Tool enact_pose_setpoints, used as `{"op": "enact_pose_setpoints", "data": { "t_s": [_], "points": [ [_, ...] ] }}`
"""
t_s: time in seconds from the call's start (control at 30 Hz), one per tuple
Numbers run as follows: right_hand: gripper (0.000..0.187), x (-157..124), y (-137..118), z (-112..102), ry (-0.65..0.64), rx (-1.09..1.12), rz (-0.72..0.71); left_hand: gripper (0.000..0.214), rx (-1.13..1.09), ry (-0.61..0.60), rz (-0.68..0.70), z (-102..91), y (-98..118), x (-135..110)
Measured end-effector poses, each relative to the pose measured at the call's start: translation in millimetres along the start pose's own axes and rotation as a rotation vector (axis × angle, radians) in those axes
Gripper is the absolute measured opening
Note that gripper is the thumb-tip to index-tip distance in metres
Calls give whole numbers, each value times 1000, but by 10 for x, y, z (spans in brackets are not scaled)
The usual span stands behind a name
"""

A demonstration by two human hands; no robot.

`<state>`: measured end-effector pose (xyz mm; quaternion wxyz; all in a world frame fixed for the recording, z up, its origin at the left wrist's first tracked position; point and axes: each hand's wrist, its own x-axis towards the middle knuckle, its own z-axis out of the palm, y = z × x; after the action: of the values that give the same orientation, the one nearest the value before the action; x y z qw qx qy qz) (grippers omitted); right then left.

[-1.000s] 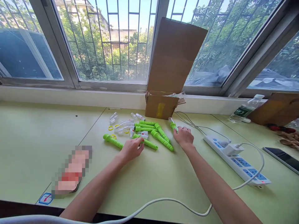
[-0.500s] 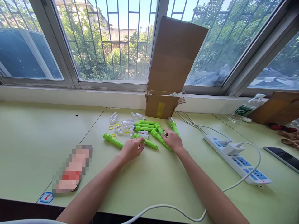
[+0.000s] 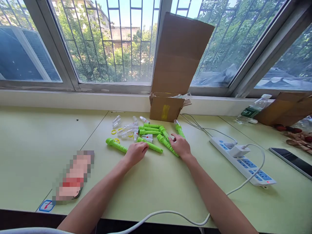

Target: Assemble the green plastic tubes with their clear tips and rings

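Several bright green ribbed tubes [image 3: 149, 129] lie in a loose pile on the pale green table [image 3: 158, 185], with small clear caps [image 3: 122, 131] and yellow rings [image 3: 113, 132] beside them. My left hand [image 3: 135, 153] is curled, its fingertips closed on the near end of one green tube [image 3: 156, 149]. My right hand [image 3: 180, 146] lies flat with fingers stretched over another slanted green tube [image 3: 165, 143]. A single green tube [image 3: 116, 146] lies left of my left hand, and one with a clear tip [image 3: 179, 130] lies just beyond my right hand.
An open cardboard box [image 3: 164, 110] stands behind the pile against the window sill. A white power strip [image 3: 243, 161] with a plugged charger and cables lies to the right, then a phone [image 3: 290, 161] and a water bottle [image 3: 252, 110]. A white cable [image 3: 170, 213] crosses the near edge.
My right hand moved left from the clear-tipped tube onto the pile of green tubes. My left hand stayed on its tube.
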<state>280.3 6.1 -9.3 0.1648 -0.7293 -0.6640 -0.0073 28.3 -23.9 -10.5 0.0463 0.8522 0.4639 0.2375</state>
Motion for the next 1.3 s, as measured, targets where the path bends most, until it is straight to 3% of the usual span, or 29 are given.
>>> {"op": "enact_pose_setpoints", "data": {
  "t_s": [0.2,0.53,0.8,1.03,1.3],
  "points": [
    [43,-93,-51,-97,110,-49,-53,22,3,33,-67,-51,-19,3],
    [39,-167,-103,-147,22,-83,-173,39,66,70,-105,-82,-45,8],
    [37,-188,-125,-164,-8,-89,-222,25,264,187,-244,-150,-113,15],
    [40,-188,-96,-103,17,-95,-276,24,419,41,-405,-219,-275,13],
    [38,-194,-95,-117,-8,-50,-315,29,444,-30,-423,-148,-307,5]
  ]
}}
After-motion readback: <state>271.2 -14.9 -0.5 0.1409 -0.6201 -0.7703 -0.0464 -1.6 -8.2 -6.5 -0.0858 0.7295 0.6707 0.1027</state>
